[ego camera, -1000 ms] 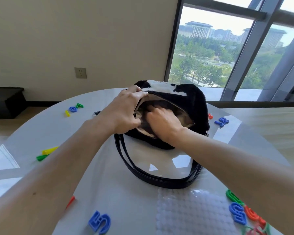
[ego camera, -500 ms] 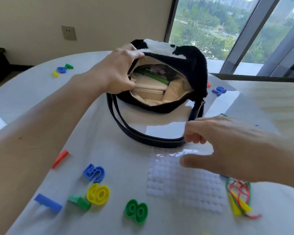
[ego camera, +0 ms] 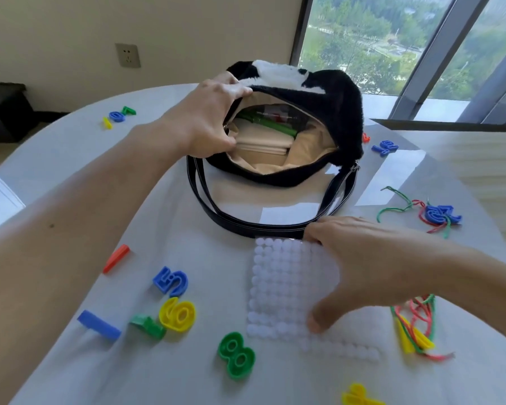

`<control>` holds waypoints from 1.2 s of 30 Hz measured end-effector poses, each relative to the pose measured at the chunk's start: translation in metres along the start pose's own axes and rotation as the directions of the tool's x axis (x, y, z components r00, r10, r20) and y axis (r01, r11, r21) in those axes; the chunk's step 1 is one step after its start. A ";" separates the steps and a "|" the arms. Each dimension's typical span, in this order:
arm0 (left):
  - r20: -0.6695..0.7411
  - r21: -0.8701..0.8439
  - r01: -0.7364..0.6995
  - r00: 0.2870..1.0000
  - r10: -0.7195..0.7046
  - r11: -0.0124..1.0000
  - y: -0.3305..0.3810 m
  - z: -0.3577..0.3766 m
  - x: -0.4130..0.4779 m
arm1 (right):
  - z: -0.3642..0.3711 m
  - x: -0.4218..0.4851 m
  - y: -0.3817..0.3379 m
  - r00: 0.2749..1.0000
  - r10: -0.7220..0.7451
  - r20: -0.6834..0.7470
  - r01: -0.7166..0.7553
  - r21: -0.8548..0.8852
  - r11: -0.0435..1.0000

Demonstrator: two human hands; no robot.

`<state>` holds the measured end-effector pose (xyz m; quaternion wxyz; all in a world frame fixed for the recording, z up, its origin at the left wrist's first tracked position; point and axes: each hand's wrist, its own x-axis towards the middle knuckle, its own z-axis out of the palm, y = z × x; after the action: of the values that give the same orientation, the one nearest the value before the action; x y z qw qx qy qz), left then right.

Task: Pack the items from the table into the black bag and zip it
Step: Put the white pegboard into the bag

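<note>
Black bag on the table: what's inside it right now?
The black bag, held open by the left hand, shows tan lining, a folded beige item and green sticks. Whatever lies beneath them is covered.

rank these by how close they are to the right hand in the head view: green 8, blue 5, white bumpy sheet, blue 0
1. white bumpy sheet: directly under the right hand, touching it.
2. green 8: near edge, left of the thumb.
3. blue 5: further left, mid table.
4. blue 0: far left side, beyond the left hand gripping the black bag.
</note>
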<state>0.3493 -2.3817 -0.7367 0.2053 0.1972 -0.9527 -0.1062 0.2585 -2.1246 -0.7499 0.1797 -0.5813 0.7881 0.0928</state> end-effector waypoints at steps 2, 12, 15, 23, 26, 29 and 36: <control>0.004 0.000 -0.003 1.000 0.003 1.000 0.000 0.000 0.000 | 0.000 0.000 0.001 0.999 -0.027 -0.026 0.027 0.029 0.999; -0.073 -0.030 -0.045 0.996 0.043 0.999 -0.001 0.004 0.000 | -0.049 -0.010 0.032 0.894 0.061 -0.443 0.312 0.716 0.624; -0.116 -0.007 -0.079 0.990 0.077 0.997 0.001 0.002 0.003 | -0.047 0.005 0.045 0.832 0.247 -0.497 0.359 0.822 0.442; -0.235 0.018 -0.115 0.965 0.116 0.993 0.007 0.006 0.005 | -0.021 0.082 0.013 0.668 0.562 -0.488 0.497 0.854 0.150; -0.244 0.030 -0.124 0.961 0.128 0.992 0.006 0.003 0.007 | -0.031 0.112 0.000 0.639 0.609 -0.471 0.537 0.839 0.086; -0.247 0.025 -0.124 0.961 0.126 0.992 0.003 -0.003 0.007 | -0.044 0.134 -0.008 0.632 0.648 -0.425 0.545 0.838 0.017; -0.275 -0.014 -0.134 0.953 0.125 0.991 0.009 -0.010 0.009 | -0.057 0.163 -0.035 0.793 0.543 -0.276 0.526 0.759 -0.383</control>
<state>0.3432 -2.3780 -0.7225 0.3448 0.1440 -0.9241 -0.0796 0.2394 -2.2997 -0.7592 0.3108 -0.1363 0.4973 -0.7985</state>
